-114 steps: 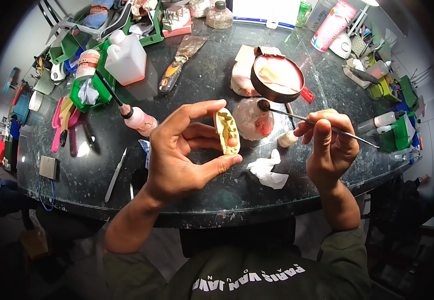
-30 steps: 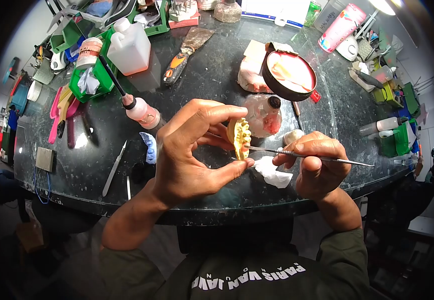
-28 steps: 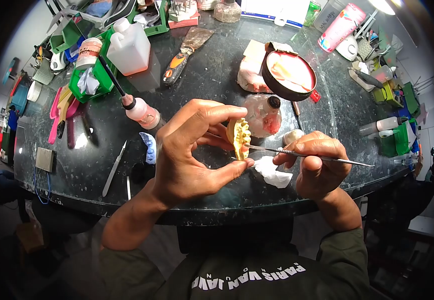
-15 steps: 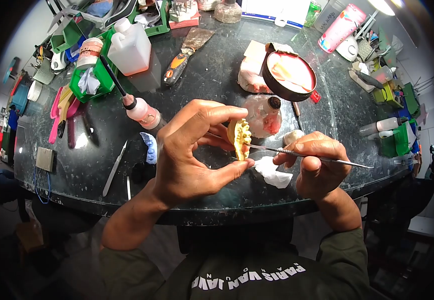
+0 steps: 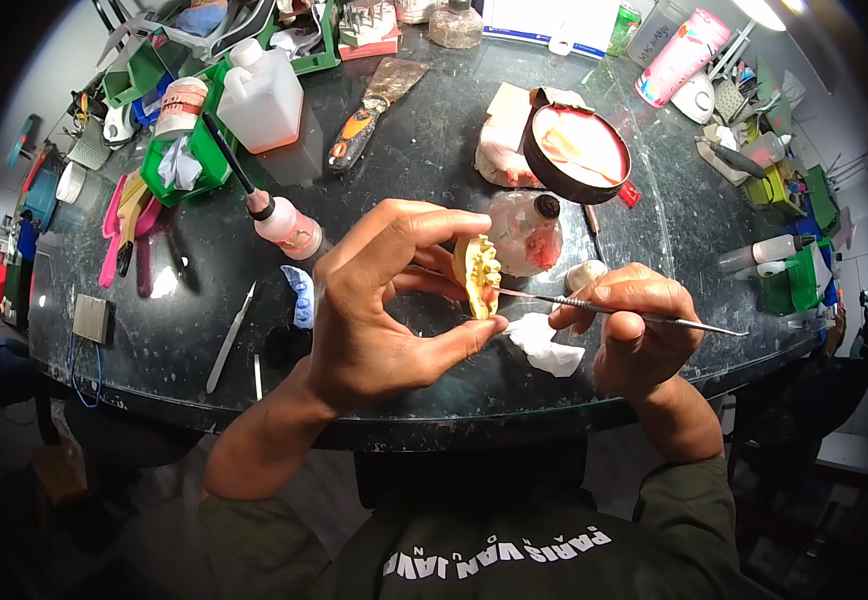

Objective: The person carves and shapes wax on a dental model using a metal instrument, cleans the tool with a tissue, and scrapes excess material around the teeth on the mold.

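Between the thumb and fingers of my left hand (image 5: 379, 305) stands a yellow dental model (image 5: 477, 277), its row of teeth turned to the right. My right hand (image 5: 639, 325) pinches a thin metal dental tool (image 5: 644, 318); its tip is at the model's tooth side, and whether it touches I cannot tell. A crumpled white tissue (image 5: 546, 345) lies on the table between my hands. Just behind the model sits a round glass bottle (image 5: 526, 235) with a dark cap and pink matter inside.
On the dark table (image 5: 284, 395) are a scalpel (image 5: 231, 340), a blue tooth-shaped piece (image 5: 300, 297), a pink-liquid bottle (image 5: 288, 230), a scraper (image 5: 374, 112) and a plastic jug (image 5: 262, 100). A round dish of pink material (image 5: 579, 150) stands behind the glass bottle.
The tool's tip has shifted very slightly, and the model has turned a little in my left hand. Both grips look the same.
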{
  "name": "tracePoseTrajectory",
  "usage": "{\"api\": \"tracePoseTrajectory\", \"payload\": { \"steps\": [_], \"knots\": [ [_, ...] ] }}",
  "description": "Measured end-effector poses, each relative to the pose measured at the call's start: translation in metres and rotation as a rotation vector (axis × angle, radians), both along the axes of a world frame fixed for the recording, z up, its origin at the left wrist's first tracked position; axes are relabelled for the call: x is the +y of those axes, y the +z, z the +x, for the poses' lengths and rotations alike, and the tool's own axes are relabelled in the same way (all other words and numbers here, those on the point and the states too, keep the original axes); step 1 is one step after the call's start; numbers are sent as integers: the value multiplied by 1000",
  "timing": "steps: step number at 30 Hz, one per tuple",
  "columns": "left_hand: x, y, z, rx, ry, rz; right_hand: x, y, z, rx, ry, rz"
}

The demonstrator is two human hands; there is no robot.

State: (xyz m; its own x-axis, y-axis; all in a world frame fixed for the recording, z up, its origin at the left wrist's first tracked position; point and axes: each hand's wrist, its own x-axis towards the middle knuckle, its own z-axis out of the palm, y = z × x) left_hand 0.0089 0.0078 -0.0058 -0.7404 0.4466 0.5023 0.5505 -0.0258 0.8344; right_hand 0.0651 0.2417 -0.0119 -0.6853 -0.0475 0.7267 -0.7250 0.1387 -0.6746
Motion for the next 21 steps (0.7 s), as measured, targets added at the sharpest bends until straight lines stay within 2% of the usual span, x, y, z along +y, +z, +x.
{"api": "tracePoseTrajectory", "payload": {
  "steps": [18,21],
  "knots": [
    [1,4,1,-58,-14,13,2,-2,0,20,-13,21],
    [0,3,1,-109,-27,14,3,-1,-1,-15,23,-46]
  ]
}}
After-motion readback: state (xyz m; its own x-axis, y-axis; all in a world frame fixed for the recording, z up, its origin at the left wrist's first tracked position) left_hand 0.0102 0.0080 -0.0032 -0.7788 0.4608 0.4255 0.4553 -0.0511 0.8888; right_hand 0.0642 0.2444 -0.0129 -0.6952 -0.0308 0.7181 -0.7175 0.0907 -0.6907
